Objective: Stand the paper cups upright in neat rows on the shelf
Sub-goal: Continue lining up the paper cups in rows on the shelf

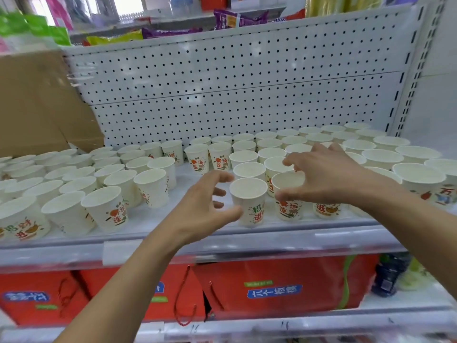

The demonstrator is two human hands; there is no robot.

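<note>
White paper, printed red and green: a front-row cup (249, 201) is flanked by the left hand (205, 209), fingers spread and curved, thumb tip touching or just beside the cup's lower left wall; no closed grip is seen. The right hand (326, 177) is held over the neighbouring white paper cup with red print (288, 196), thumb at its near wall below the rim, index finger arched over the rim; the other fingers are spread above the cups behind. Whether that cup is actually pinched cannot be told.

Both cups are stood upright at the front edge of the white metal shelf (173, 233), touching or nearly touching each other. Behind and to the right, upright cups in rows (269, 152) are seen; a bare strip of shelf separates them from a looser cluster of upright cups on the left (74, 184). A white pegboard back panel (235, 82) is seen behind, a brown cardboard box (37, 102) at far left, red gift boxes (272, 288) on the shelf below.
</note>
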